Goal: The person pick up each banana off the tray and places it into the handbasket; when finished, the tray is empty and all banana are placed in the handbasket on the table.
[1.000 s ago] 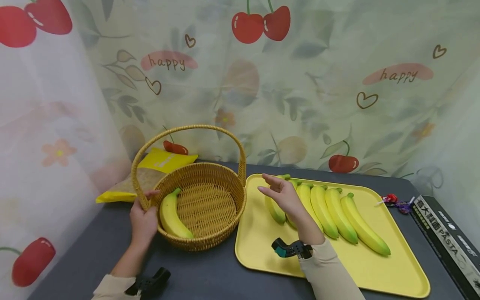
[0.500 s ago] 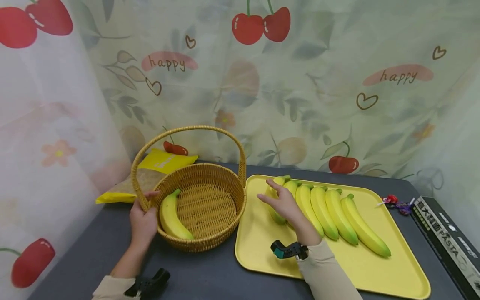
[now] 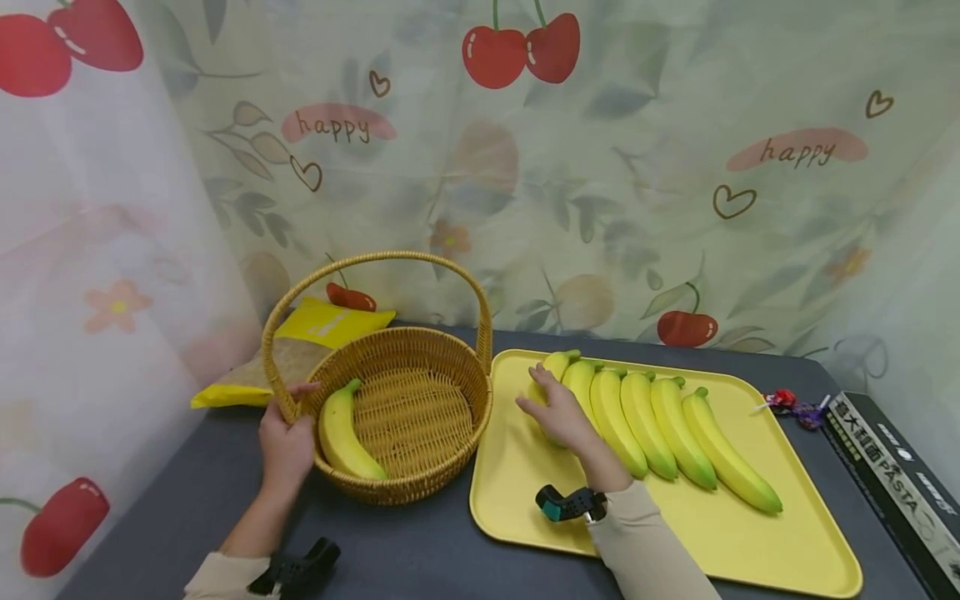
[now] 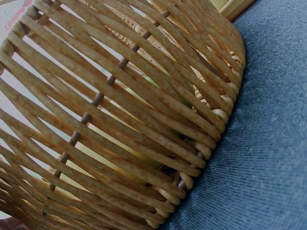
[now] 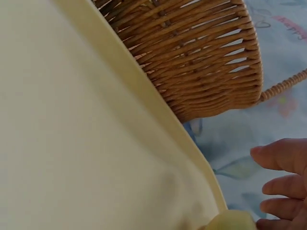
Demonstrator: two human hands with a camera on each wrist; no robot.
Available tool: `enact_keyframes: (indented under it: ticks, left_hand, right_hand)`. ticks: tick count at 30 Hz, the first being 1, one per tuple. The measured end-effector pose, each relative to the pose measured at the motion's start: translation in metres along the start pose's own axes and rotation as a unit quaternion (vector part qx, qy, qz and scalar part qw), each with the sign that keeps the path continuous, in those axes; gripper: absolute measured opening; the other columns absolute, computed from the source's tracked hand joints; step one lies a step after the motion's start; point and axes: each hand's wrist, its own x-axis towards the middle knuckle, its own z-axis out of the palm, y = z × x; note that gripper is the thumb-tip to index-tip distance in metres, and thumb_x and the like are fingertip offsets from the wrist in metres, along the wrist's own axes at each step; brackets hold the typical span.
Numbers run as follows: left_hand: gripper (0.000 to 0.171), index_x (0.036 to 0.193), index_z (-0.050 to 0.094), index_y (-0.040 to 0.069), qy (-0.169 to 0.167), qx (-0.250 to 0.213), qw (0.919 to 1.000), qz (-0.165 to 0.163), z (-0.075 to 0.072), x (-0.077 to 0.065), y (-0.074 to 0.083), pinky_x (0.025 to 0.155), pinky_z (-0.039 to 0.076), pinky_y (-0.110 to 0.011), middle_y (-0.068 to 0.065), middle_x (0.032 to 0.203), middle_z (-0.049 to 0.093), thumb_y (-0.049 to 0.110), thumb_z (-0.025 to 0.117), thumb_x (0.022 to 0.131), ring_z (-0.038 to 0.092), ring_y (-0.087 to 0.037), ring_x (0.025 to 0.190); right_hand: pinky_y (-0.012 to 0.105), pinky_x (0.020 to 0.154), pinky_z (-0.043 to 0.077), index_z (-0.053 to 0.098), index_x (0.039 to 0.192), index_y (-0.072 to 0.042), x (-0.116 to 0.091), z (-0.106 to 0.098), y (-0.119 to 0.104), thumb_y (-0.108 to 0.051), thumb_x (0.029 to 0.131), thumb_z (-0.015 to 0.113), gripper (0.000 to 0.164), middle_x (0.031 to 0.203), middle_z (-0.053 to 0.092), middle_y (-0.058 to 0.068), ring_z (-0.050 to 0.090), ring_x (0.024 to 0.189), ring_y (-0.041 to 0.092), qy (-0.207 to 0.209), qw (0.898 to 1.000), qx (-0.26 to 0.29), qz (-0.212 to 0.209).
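Observation:
My left hand [image 3: 287, 442] grips the wicker basket [image 3: 408, 492] where its handle meets the left rim. One banana [image 3: 345, 433] lies inside the basket, along its left wall. In the left wrist view the basket's woven side [image 4: 120, 110] fills most of the picture. My right hand [image 3: 562, 417] is over the leftmost banana [image 3: 558, 362] on the yellow tray [image 3: 525, 517], its fingers spread and partly covering that banana. In the right wrist view, the fingers are right beside the banana's pale end [image 5: 232, 221]. Several more bananas [image 3: 648, 425] lie in a row to the right.
A yellow snack bag [image 3: 330, 321] lies behind the basket at the left. Wrapped lollipops [image 3: 806, 412] and a black pasta box [image 3: 892, 475] lie right of the tray. A patterned curtain [image 3: 637, 208] hangs behind the dark grey tabletop [image 3: 405, 550].
My right hand has come down and slightly toward me, onto the leftmost banana, uncovering more of the second one. The left hand and the basket stay in place.

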Motion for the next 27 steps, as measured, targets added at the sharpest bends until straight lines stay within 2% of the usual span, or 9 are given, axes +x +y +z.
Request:
enact_keyframes:
  ticks: [4,9,13,16,19,23,27]
  left_hand:
    - [0.041,0.116,0.057,0.002,-0.002,-0.002,1.0,-0.004,-0.001,-0.001,0.0,0.079,0.029,-0.025,-0.012,0.12,0.059,-0.012,0.037,0.082,0.046,-0.019,0.099]
    - [0.041,0.116,0.056,0.001,-0.004,-0.005,1.0,-0.005,-0.001,0.0,0.001,0.081,0.029,-0.024,-0.013,0.121,0.059,-0.012,0.037,0.082,0.047,-0.018,0.108]
    - [0.042,0.117,0.056,0.001,-0.006,-0.006,0.9999,-0.008,0.0,0.0,0.002,0.08,0.029,-0.023,-0.013,0.121,0.059,-0.012,0.037,0.082,0.047,-0.016,0.108]
    - [0.042,0.117,0.056,0.002,-0.005,-0.009,0.9999,-0.012,-0.001,-0.001,0.002,0.079,0.029,-0.023,-0.012,0.121,0.059,-0.012,0.037,0.082,0.046,-0.015,0.105]
    - [0.042,0.117,0.056,0.002,-0.006,-0.008,0.9999,-0.009,0.0,-0.001,0.003,0.08,0.03,-0.022,-0.013,0.122,0.059,-0.012,0.037,0.082,0.048,-0.017,0.109]
    - [0.041,0.117,0.056,0.001,-0.009,-0.009,0.9999,-0.001,0.0,0.0,0.002,0.084,0.029,-0.021,-0.014,0.122,0.059,-0.012,0.037,0.082,0.047,-0.02,0.117]
    - [0.041,0.116,0.056,0.0,-0.005,-0.013,0.9999,-0.007,0.0,-0.001,0.002,0.083,0.029,-0.022,-0.014,0.121,0.059,-0.012,0.037,0.082,0.047,-0.019,0.113]
  right_hand:
    - [0.051,0.112,0.017,0.033,0.14,0.007,0.001,0.003,0.003,-0.013,0.091,0.055,0.057,0.151,0.021,0.024,0.016,0.14,0.038,0.019,1.0,-0.015,-0.009]
    - [0.051,0.112,0.019,0.037,0.138,0.007,0.003,0.007,0.007,-0.01,0.09,0.056,0.054,0.15,0.025,0.022,0.017,0.141,0.036,0.032,0.999,-0.027,-0.013]
    - [0.05,0.111,0.022,0.041,0.136,0.006,0.003,0.009,0.009,-0.007,0.088,0.059,0.053,0.149,0.029,0.02,0.021,0.14,0.035,0.037,0.999,-0.032,-0.024]
    - [0.05,0.109,0.026,0.045,0.134,0.005,0.003,0.01,0.009,-0.006,0.087,0.06,0.051,0.148,0.032,0.019,0.026,0.138,0.036,0.037,0.998,-0.03,-0.039]
    - [0.05,0.107,0.031,0.049,0.132,0.003,0.002,0.011,0.009,-0.005,0.086,0.063,0.049,0.145,0.038,0.017,0.032,0.135,0.036,0.046,0.997,-0.026,-0.051]
    - [0.048,0.103,0.036,0.052,0.129,0.003,0.002,0.011,0.007,-0.004,0.085,0.063,0.046,0.141,0.044,0.018,0.038,0.131,0.036,0.061,0.997,-0.01,-0.052]
    - [0.046,0.102,0.038,0.053,0.128,0.004,0.003,0.013,0.008,-0.004,0.085,0.062,0.044,0.14,0.044,0.019,0.039,0.131,0.035,0.065,0.997,0.003,-0.049]
